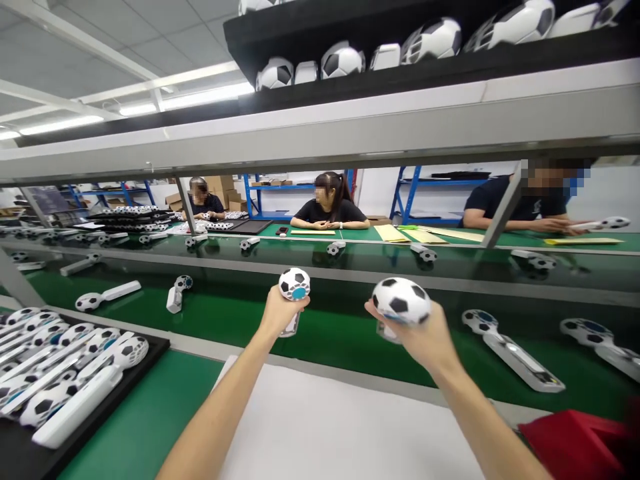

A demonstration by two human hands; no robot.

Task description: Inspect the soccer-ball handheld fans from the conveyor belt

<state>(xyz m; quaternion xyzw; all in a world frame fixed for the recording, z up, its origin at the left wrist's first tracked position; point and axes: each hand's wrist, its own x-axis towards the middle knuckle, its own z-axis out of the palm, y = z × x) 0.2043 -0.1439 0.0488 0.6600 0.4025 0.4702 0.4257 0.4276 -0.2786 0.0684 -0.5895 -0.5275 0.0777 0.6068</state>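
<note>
Held up above the green tabletop (140,420), my left hand (283,315) clamps a white soccer-ball handle (294,285) and my right hand (413,335) clamps a second soccer-ball handle (401,301), with a black tray (131,378) of matching pieces (65,363) at near left.

My left ball (294,284) and right ball (401,301) show white with black patches, the left a blue spot; the mat (145,413) is green.
</note>
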